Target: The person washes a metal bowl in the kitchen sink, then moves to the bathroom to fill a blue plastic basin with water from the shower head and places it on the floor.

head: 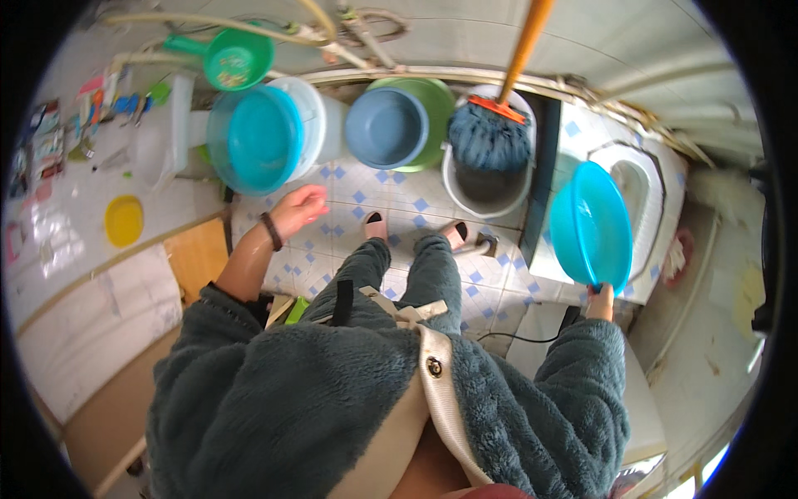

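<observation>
My right hand (601, 302) grips the rim of a bright blue plastic basin (592, 227), which is tilted on its side above the white squat toilet (636, 181). My left hand (302, 209), with a dark band at the wrist, is held in the air with its fingers loosely curled, and nothing shows in it. Just beyond it, another bright blue basin (265, 140) rests on a white bucket (312, 128). A grey-blue basin (386, 128) and a larger green basin (439, 125) stand farther right. A blue mop head (489, 137) with an orange handle sits in a grey bucket (489, 193).
A green ladle (240, 59) hangs at the upper left by pipes and a hose. On the left counter (168, 218) are a yellow dish (124, 221), a clear plastic bin (165, 131) and small items. A raised tiled ledge surrounds the toilet; a black cable (517, 337) crosses near my right arm.
</observation>
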A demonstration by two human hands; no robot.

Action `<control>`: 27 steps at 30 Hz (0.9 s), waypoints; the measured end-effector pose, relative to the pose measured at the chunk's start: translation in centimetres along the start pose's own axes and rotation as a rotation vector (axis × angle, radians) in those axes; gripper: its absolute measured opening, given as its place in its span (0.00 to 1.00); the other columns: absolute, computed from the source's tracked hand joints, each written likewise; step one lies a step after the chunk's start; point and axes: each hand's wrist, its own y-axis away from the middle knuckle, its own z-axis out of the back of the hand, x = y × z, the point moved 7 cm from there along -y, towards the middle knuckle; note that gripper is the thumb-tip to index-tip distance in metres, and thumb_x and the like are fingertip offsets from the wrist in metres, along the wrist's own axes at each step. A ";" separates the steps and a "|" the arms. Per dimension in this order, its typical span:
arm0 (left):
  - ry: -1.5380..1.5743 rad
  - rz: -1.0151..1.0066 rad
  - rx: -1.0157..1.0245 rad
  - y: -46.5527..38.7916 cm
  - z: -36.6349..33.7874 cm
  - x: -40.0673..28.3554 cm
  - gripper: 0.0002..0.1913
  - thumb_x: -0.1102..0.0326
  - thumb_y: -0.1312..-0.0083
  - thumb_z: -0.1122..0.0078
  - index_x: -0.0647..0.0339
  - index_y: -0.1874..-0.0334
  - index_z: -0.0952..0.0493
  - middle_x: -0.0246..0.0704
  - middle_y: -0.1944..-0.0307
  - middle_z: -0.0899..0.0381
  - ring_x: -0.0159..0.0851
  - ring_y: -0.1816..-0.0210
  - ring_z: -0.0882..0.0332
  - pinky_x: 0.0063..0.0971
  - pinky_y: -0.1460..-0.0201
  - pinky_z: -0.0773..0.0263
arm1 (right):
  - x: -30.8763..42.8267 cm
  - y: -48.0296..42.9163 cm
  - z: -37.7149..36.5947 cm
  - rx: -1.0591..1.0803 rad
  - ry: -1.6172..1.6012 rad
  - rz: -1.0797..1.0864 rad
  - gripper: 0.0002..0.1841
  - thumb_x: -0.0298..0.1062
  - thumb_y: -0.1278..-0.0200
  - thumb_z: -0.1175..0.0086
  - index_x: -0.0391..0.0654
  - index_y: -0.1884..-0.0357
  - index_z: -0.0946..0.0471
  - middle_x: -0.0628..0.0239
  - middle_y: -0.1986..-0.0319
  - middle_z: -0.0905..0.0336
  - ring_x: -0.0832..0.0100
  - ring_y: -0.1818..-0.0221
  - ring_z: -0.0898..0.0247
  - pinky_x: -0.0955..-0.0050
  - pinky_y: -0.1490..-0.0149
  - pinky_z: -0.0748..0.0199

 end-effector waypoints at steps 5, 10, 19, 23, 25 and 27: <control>0.043 0.071 -0.011 -1.2 0.1 2.8 0.20 0.58 0.33 0.52 0.57 0.41 0.36 0.31 0.46 0.32 0.30 0.49 0.28 0.24 0.50 0.34 | -9.9 0.6 -6.7 -0.035 -0.259 -0.153 0.12 0.32 0.39 0.55 0.33 0.59 0.34 0.56 0.66 0.31 0.64 0.67 0.31 0.71 0.58 0.24; 0.138 0.114 -0.061 -2.3 1.7 5.8 0.21 0.57 0.34 0.51 0.57 0.41 0.37 0.31 0.45 0.34 0.32 0.48 0.29 0.28 0.48 0.35 | -10.1 9.2 -10.8 0.207 -0.072 -0.161 0.19 0.39 0.36 0.55 0.38 0.49 0.38 0.58 0.56 0.35 0.65 0.58 0.34 0.67 0.49 0.29; 0.404 -0.018 -0.203 -0.1 8.1 3.6 0.23 0.58 0.36 0.47 0.53 0.40 0.39 0.28 0.47 0.33 0.33 0.47 0.30 0.32 0.48 0.35 | -3.0 4.3 -15.0 0.017 0.143 -0.158 0.19 0.32 0.41 0.54 0.45 0.46 0.36 0.65 0.56 0.29 0.65 0.68 0.30 0.68 0.74 0.34; 0.208 -0.294 -0.377 2.9 15.6 -4.5 0.25 0.61 0.36 0.46 0.56 0.39 0.40 0.34 0.44 0.33 0.32 0.51 0.27 0.25 0.54 0.31 | 10.7 14.2 -32.2 0.448 0.327 0.364 0.25 0.40 0.40 0.48 0.49 0.41 0.39 0.69 0.62 0.30 0.76 0.69 0.34 0.79 0.67 0.32; 0.007 -0.615 -0.607 6.0 20.0 -11.0 0.27 0.63 0.37 0.45 0.59 0.38 0.41 0.39 0.44 0.33 0.36 0.52 0.27 0.27 0.51 0.30 | 16.8 25.7 -41.8 0.674 0.284 0.561 0.24 0.40 0.38 0.49 0.48 0.40 0.38 0.69 0.61 0.30 0.78 0.68 0.34 0.80 0.65 0.31; 0.075 -0.999 -0.689 9.8 23.3 -17.9 0.27 0.63 0.39 0.43 0.61 0.39 0.41 0.42 0.46 0.32 0.36 0.47 0.31 0.29 0.49 0.30 | 21.4 40.0 -49.0 0.972 0.282 0.780 0.26 0.38 0.37 0.50 0.44 0.38 0.39 0.70 0.62 0.32 0.80 0.67 0.36 0.81 0.63 0.33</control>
